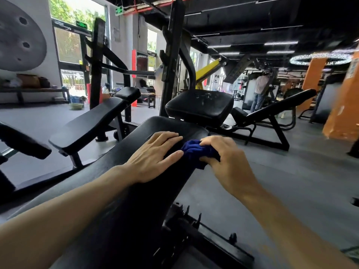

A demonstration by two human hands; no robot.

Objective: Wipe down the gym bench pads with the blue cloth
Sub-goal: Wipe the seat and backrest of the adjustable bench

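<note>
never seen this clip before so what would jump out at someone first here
The eye goes first to the blue cloth, bunched under the right hand near the top of the long black bench pad in the centre. The left hand lies flat on the same pad just beside it. Beyond them sits the square black seat pad, its top speckled with shiny spots.

Open floor (291, 171) lies right of the long pad (136, 152); the seat pad (200, 109) and upright frame (172, 55) block ahead.
</note>
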